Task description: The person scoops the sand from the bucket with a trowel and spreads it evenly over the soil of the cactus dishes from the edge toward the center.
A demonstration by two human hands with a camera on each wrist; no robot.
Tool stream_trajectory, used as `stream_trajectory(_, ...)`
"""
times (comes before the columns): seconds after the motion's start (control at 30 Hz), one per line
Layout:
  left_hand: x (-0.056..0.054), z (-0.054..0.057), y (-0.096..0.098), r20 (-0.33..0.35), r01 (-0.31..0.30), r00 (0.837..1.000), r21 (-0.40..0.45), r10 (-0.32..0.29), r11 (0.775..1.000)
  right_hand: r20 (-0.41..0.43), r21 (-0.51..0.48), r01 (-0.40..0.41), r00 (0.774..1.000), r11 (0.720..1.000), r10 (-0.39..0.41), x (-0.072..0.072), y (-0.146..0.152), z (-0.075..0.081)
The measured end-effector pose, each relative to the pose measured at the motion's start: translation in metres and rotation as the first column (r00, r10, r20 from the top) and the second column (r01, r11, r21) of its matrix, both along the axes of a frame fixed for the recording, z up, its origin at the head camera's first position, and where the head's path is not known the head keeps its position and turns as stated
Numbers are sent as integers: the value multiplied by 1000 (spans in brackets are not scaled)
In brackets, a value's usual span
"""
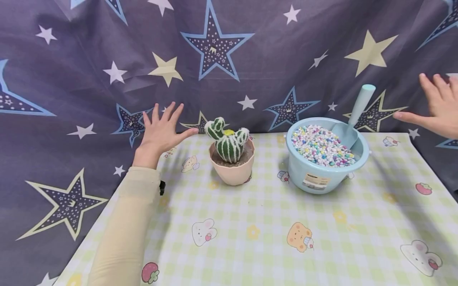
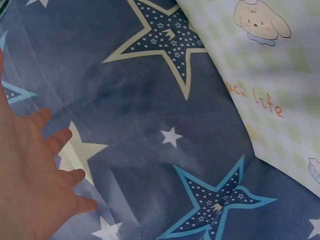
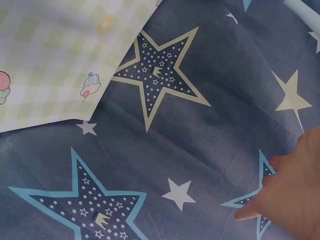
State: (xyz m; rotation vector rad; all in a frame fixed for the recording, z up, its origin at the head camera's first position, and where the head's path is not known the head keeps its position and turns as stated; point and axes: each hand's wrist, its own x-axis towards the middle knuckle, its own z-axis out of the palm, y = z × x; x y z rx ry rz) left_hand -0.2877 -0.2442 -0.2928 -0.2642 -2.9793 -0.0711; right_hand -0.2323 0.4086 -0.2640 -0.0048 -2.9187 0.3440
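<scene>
My left hand (image 1: pixel 160 129) is raised with fingers spread, left of a potted cactus (image 1: pixel 230 147), and holds nothing. The cactus is green with white fuzzy ribs, two side lobes and a yellow top, in a pale pink pot (image 1: pixel 233 174) of brown soil. Over at the right edge of the head view, my right hand (image 1: pixel 440 105) is up too, fingers apart and bare. Nearest to it stands a light blue bucket (image 1: pixel 296 174) of small multicoloured pebbles (image 1: pixel 320 147). A blue scoop (image 1: pixel 360 104) is stuck in them, its handle tilted up to the right.
A green-and-white checked cloth (image 1: pixel 250 254) with cartoon prints covers the table. Behind it hangs a dark curtain (image 1: pixel 264 59) patterned with stars. In the left wrist view, the cloth's edge (image 2: pixel 235 95) meets the curtain.
</scene>
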Motion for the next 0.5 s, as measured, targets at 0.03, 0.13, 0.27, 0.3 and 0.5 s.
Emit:
stream_trajectory(0.03, 0, 1, 1, -8, 6, 1000, 6, -6, 1000, 2, 4, 1, 1000, 1000, -1, 0, 0, 0)
stream_trajectory(0.13, 2, 4, 5, -39, 26, 999, 13, -26, 1000, 1, 13, -5, 1000, 1000, 5, 1, -2, 1)
stream_trajectory(0.27, 3, 9, 10, -87, 57, 995, 24, -55, 998, -3, 29, -14, 1000, 999, 14, 0, -3, 1)
stream_trajectory(0.3, 4, 10, 11, -98, 64, 993, 22, -61, 998, -3, 34, -14, 1000, 999, 14, 0, -3, 1)
stream_trajectory(0.5, 7, 15, 18, -154, 111, 982, 22, -106, 994, -2, 49, -19, 1000, 999, 19, -2, -4, 1)
